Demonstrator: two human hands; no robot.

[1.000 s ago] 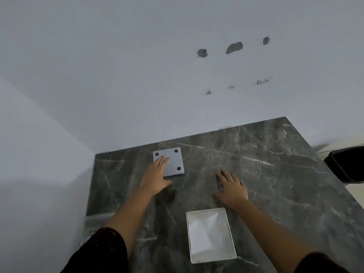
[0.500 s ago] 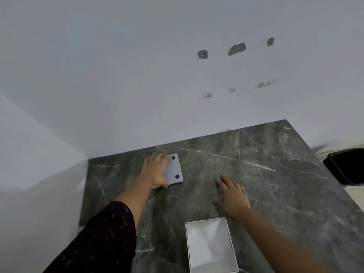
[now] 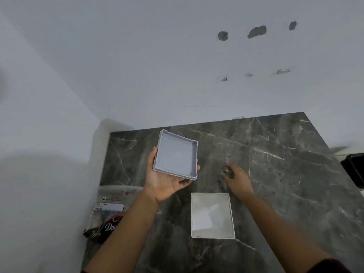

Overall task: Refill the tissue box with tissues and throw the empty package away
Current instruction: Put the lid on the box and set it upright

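Observation:
My left hand (image 3: 165, 182) holds a grey square tissue box base (image 3: 175, 156) palm-up above the dark marble table (image 3: 275, 174), with the hollow inside of the base facing me. The white tissue box body (image 3: 212, 215) lies open side up near the front middle of the table, and it looks empty inside. My right hand (image 3: 236, 177) rests flat on the table just behind and to the right of the white box, fingers apart. A plastic tissue package (image 3: 107, 211) with red and black print lies at the table's left edge.
White walls stand behind and to the left of the table. A black bin (image 3: 354, 168) sits beyond the table's right edge. Bare marble stretches to the right of my right hand.
My left hand has picked the grey base up off the table and turned it over, hollow side up. The right hand stayed flat on the table. The tissue package has come into view.

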